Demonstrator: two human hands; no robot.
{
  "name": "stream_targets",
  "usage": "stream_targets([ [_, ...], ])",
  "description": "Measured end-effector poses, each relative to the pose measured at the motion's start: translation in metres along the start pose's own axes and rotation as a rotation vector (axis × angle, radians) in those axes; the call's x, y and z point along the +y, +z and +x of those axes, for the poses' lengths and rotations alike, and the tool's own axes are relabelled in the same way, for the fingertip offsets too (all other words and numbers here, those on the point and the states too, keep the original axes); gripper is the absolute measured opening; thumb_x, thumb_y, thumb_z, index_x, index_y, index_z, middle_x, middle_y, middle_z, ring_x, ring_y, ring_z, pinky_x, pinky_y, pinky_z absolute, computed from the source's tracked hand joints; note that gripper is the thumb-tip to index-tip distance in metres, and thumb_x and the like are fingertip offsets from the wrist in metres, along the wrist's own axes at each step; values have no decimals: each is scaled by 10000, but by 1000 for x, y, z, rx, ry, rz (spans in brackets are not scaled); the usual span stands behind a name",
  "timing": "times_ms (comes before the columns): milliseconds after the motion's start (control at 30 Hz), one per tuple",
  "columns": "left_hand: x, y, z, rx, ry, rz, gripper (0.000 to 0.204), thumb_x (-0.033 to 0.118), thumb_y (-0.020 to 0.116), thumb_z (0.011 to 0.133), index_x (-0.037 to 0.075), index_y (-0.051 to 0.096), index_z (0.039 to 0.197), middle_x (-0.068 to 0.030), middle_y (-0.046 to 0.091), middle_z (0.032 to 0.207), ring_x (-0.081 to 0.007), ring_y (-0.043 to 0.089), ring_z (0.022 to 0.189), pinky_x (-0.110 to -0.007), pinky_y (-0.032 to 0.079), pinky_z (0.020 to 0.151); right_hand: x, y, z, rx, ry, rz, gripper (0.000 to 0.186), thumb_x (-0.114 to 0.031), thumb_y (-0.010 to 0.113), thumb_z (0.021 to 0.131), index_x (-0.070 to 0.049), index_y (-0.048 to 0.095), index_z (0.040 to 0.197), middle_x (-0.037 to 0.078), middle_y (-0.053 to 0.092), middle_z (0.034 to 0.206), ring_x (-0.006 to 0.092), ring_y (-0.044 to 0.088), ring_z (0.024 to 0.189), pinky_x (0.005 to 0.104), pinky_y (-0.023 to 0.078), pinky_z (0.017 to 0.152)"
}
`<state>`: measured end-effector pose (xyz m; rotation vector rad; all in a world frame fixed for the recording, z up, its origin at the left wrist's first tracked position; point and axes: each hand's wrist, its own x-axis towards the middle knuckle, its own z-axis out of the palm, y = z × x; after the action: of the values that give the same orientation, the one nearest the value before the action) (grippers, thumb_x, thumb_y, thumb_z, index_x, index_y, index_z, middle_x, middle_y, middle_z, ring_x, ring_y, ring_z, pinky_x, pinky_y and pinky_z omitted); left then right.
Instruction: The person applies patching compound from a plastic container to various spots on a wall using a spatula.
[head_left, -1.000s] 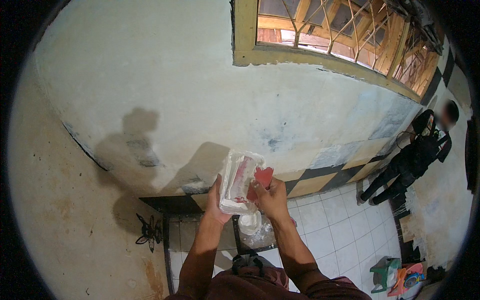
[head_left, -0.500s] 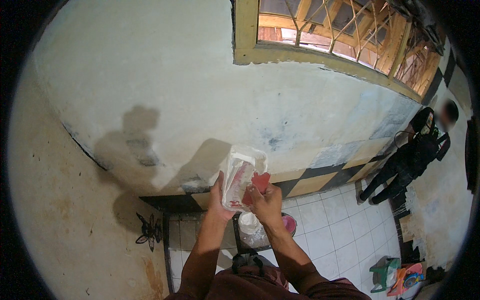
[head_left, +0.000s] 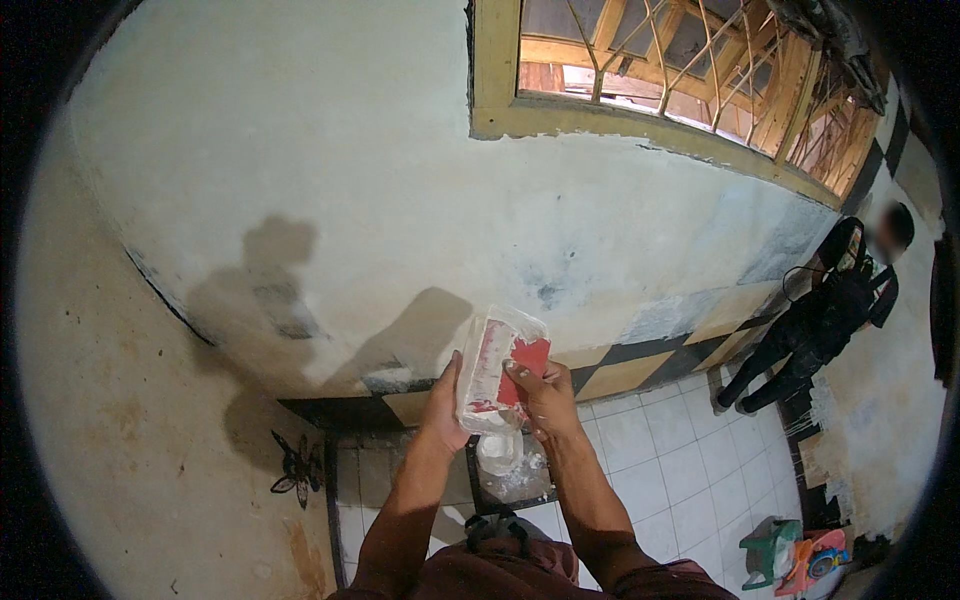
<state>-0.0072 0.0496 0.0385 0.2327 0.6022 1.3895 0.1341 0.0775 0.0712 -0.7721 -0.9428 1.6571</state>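
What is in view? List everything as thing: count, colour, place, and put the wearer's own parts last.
Tray: 1, whitish with red streaks, between the hands
Scraper: 1, red, over the tray's right side
Tub: 1, white, below the tray
Window frame: 1, yellowish, upper right
Grille: 1, tan, in the window frame
Wall tiles: several, black and tan, wall base
Floor tiles: many, mostly white, below
Butterfly-like ornament: 1, black, low left wall
Plastic items: a few, green, pinkish-orange, blue, lower right
Other person: 1, dark clothes, right
Left hand: 1, bare, gripping the tray's left side
Right hand: 1, bare, holding the scraper
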Motion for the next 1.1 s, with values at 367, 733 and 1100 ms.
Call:
stream_targets([
  [367, -16, -6, 5, -74, -107, -128, 538, 514, 432, 933, 99, 555, 1254, -120, 611, 1215, -306, 612, 1060, -484, 489, 918, -17, -41, -3, 100, -126, 250, 100, -99, 611, 893, -40, 654, 962, 24, 660, 926, 112, 624, 826, 261, 496, 729],
  [733, -31, 16, -15, -173, 89, -70, 882, 98, 900, 533, 28, 463, 1296, -110, 609, 1212, -210, 595, 1111, -376, 493, 944, -45, -98, 29, 297, -309, 410, 289, -10, 636, 835, -59, 536, 1102, 12, 603, 899, 129, 616, 752, 248, 511, 600],
  [1100, -81, 9, 12, -11, 214, 24, 455, 364, 427, 937, 56, 531, 1255, -106, 612, 1181, -277, 622, 1047, -471, 518, 878, -113, -154, 114, 430, -744, -258, 234, 5, 602, 863, -10, 462, 1050, 32, 575, 825, 138, 580, 668, 265, 492, 586],
])
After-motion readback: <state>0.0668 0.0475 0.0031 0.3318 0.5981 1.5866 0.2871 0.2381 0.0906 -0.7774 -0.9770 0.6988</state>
